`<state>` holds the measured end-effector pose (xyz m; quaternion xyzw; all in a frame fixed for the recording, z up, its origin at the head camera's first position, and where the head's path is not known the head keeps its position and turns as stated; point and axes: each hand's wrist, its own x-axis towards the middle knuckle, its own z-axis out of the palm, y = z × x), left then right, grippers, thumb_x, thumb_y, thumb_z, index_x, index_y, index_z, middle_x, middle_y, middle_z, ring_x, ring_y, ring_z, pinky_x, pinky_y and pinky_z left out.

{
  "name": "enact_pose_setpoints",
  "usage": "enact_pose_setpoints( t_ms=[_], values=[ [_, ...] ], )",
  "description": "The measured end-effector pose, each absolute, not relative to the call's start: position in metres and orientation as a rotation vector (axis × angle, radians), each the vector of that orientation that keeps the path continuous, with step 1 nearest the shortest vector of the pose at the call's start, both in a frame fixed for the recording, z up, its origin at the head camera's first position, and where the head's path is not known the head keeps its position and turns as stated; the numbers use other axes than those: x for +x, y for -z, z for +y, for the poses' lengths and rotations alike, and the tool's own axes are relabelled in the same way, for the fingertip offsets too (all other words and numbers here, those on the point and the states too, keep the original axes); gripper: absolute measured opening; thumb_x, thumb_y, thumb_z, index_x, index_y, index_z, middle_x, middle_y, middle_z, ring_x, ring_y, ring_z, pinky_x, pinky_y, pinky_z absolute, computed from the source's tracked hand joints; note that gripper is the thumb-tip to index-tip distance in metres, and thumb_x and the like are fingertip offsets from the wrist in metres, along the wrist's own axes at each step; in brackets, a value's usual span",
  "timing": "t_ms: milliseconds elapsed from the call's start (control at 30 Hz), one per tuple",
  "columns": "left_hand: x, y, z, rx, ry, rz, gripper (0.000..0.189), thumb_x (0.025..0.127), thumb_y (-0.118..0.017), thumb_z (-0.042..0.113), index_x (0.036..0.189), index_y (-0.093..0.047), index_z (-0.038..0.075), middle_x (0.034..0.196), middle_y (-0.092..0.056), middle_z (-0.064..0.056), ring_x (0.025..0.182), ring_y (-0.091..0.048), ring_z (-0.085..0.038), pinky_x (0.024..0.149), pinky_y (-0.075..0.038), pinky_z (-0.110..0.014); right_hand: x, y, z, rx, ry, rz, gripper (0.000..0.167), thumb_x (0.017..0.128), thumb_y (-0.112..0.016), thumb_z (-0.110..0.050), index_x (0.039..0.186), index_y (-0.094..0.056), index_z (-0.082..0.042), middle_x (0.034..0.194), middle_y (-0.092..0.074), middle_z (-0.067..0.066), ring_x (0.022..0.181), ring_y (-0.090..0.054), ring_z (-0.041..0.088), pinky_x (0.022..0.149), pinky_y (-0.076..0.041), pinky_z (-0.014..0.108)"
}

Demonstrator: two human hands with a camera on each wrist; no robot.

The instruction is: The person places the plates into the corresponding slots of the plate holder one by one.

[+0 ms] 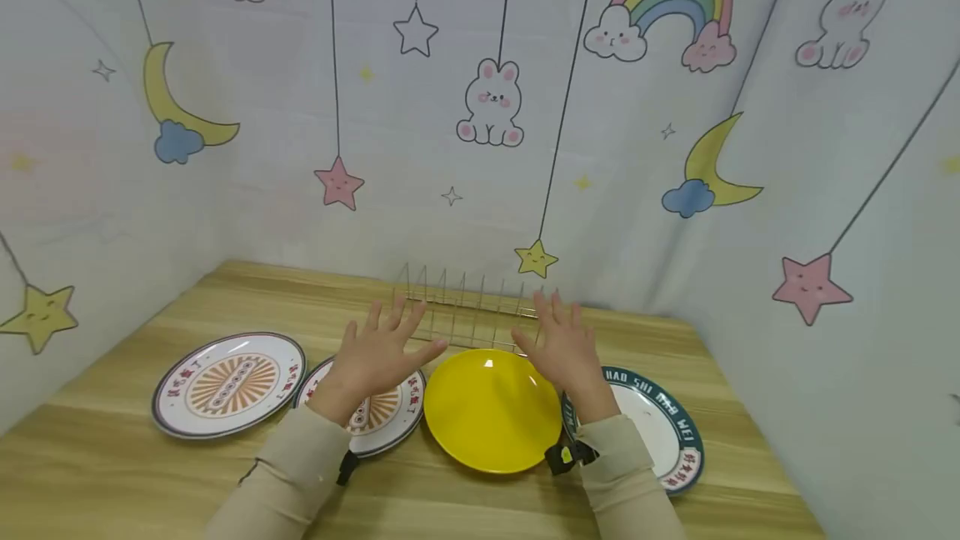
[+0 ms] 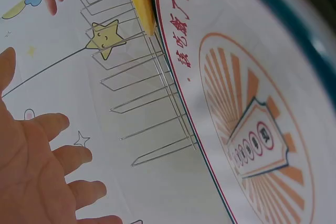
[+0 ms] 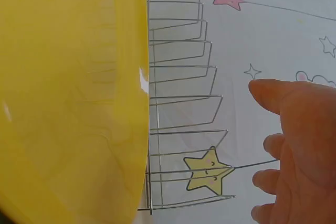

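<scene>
Yellow plate [image 1: 492, 411], flat on the table [image 1: 90, 473], lay below and between the left hand [image 1: 378, 361] and right hand [image 1: 562, 352], both spread and gripping nothing; the wire rack [image 1: 476, 307] ran crosswise behind it. Which hand was nearer could not be surely judged.

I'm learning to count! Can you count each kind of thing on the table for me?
Round white plates with orange sunbursts: 2
Round plain yellow plate: 1
White plate with lettered green rim: 1
Silver metal wire rack: 1
Total: 5
</scene>
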<state>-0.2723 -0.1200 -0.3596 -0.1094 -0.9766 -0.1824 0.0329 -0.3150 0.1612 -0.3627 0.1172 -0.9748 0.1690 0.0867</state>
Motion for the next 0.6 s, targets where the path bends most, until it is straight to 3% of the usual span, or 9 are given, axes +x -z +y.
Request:
enact_pose_setpoints(
  t_ms=[200, 467, 600],
  values=[
    [-0.265, 0.351, -0.128, -0.371, 0.535, -3.018, 0.088, 0.092, -0.029, 0.077, 0.16, -0.015, 0.023, 0.164, -0.008, -0.012, 0.146, -0.004, -0.047, 0.109, -0.003, -0.072, -0.325, 0.365, 0.172, 0.356, -0.656, -2.848, 0.079, 0.1, -0.054, -0.042, 0.159, -0.013, -0.007, 0.162, -0.009, 0.021, 0.145, -0.009, 0.048, 0.111, -0.019, 0.064],
    [-0.25, 0.347, -0.148, -0.3, 0.498, -3.036, 0.091, 0.09, -0.028, 0.08, 0.16, -0.014, 0.023, 0.162, -0.015, -0.017, 0.143, -0.015, -0.051, 0.101, -0.024, -0.075, -0.336, 0.371, 0.183, 0.314, -0.797, -2.878, 0.075, 0.102, -0.051, -0.032, 0.156, -0.011, 0.001, 0.161, -0.011, 0.023, 0.145, -0.018, 0.043, 0.114, -0.019, 0.056],
    [-0.239, 0.352, -0.156, -0.251, 0.545, -3.039, 0.093, 0.089, -0.03, 0.081, 0.16, -0.013, 0.023, 0.161, -0.015, -0.02, 0.141, -0.02, -0.051, 0.099, -0.028, -0.075, -0.336, 0.375, 0.189, 0.321, -0.887, -2.907, 0.074, 0.103, -0.048, -0.03, 0.157, -0.009, 0.001, 0.16, -0.016, 0.023, 0.143, -0.023, 0.044, 0.113, -0.022, 0.056]
  ],
)
